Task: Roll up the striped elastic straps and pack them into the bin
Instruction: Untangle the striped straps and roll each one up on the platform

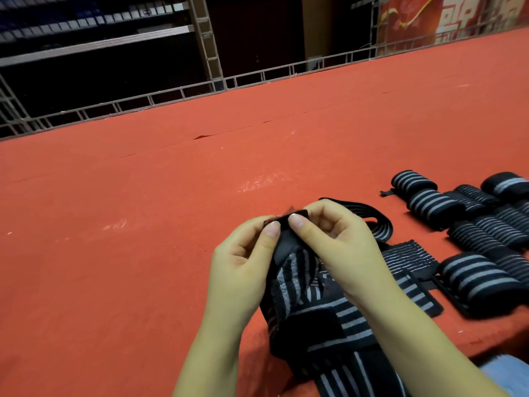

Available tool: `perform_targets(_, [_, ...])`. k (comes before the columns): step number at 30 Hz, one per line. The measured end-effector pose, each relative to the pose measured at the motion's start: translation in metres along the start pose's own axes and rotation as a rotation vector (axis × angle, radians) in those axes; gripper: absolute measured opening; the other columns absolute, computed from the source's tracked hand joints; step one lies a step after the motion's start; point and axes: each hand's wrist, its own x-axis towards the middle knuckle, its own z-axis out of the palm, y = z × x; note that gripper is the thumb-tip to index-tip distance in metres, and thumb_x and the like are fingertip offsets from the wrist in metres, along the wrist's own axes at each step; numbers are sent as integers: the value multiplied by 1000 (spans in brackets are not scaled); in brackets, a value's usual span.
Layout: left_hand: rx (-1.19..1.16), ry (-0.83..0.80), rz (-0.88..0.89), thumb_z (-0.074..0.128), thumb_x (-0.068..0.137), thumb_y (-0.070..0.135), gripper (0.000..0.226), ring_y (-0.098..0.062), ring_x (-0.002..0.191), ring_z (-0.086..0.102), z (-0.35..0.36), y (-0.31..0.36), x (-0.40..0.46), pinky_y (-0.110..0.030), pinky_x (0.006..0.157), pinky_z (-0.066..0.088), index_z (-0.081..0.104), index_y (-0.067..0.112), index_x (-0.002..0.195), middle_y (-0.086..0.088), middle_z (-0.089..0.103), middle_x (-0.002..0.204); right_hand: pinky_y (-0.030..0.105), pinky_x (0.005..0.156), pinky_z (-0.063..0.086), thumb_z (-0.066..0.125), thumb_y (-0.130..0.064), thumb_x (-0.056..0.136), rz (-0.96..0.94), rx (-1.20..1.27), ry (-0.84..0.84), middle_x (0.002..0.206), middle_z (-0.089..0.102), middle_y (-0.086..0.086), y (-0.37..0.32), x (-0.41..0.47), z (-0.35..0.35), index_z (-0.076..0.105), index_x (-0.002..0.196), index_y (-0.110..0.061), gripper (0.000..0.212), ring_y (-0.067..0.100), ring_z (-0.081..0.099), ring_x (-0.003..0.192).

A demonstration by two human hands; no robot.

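A black strap with grey stripes (297, 270) hangs loose between my hands above the red table. My left hand (243, 262) pinches its black end tab with thumb and fingers. My right hand (335, 247) pinches the same end beside it. The strap's length drops toward me over the table edge (343, 376). Another unrolled strap (406, 259) lies flat just right of my right hand, with a loop (369, 216) behind it. Several rolled straps (469, 213) lie in a cluster at the right. No bin is in view.
The red cloth-covered table (171, 210) stretches wide to the left and far side. A metal rail frame (177, 96) runs along its far edge, with dark shelving (94, 35) behind. A red banner (458, 18) hangs at the top right.
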Motion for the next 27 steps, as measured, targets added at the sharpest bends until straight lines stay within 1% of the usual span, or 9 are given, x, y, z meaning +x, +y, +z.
perform_targets(3, [-21,-5,-22,59,86,30,20,-18,89,71,-1,0,1,-35,80,56,76,26,93,1,76,92,35,72,49,74,-28,79,-34,-57,64,72,63,-9,0,0,-1,65,72,-26,12,10,58,73])
perform_targets(6, [-60,-27,-53,58,86,29,19,-13,80,66,-2,0,2,-26,71,54,74,20,88,1,73,83,37,75,53,76,-12,80,-47,-33,57,82,69,-5,-2,1,-3,64,70,-25,20,12,63,78])
perform_targets(8, [-44,-21,-33,57,87,30,18,-10,74,62,-3,0,2,-22,65,50,73,23,83,5,71,78,31,71,53,75,-7,79,-39,6,46,79,70,-5,-4,1,-3,63,69,-19,20,11,63,75])
perform_targets(12, [0,-11,27,58,87,31,13,-10,80,67,-1,1,0,-23,69,52,70,27,90,5,73,85,22,69,52,75,-4,79,-76,54,94,75,69,-5,-6,5,3,60,69,-14,21,7,63,72])
perform_targets(14, [-2,-35,31,60,86,30,14,-8,84,68,0,2,0,-21,71,53,68,25,96,6,74,91,23,67,48,77,-7,78,-77,117,102,72,66,-3,-9,11,7,58,67,-17,24,11,59,71])
perform_targets(17, [11,-55,16,59,86,32,15,-6,80,67,-2,4,4,-22,69,52,66,24,97,7,73,87,32,66,46,79,-9,70,31,332,44,67,60,3,-15,23,13,56,64,-18,25,21,55,68])
perform_targets(20, [58,-19,42,58,87,32,14,-9,75,64,-7,11,17,-30,69,52,68,22,90,0,73,82,27,55,51,70,-11,67,156,499,-36,66,59,3,-26,37,14,50,66,-13,20,15,58,62])
perform_targets(25, [101,5,105,61,89,28,12,-14,77,63,-9,29,47,-45,72,52,68,19,88,-12,72,87,21,60,51,71,-12,75,2,178,-157,71,65,-5,-49,54,12,55,88,-17,21,8,62,66])
perform_targets(27, [85,-2,131,61,96,17,10,-14,78,63,-8,37,58,-43,72,52,69,17,89,-10,73,85,32,72,56,72,-5,80,-74,11,-171,76,70,-4,-59,63,8,57,98,-20,27,12,67,75])
